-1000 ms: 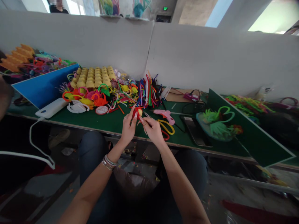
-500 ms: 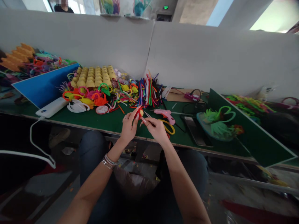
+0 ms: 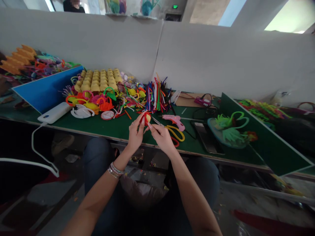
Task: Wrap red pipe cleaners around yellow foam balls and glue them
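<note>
My left hand and my right hand meet above the near edge of the green table. Between their fingertips sits a small yellow ball wrapped in red pipe cleaner. The left fingers pinch it from the left and the right fingers pinch the red pipe cleaner from the right. Just to the right of my hands lie yellow-handled scissors and a pink glue gun.
A heap of coloured pipe cleaners and yellow foam cups fill the table's back left. A white power bank with cable lies at the left. A blue divider and a green divider flank my space. A dark tablet and a green craft piece sit at the right.
My hands have stayed in place while the fingers work the red pipe cleaner round the yellow ball; the right hand shifted slightly back and forth.
</note>
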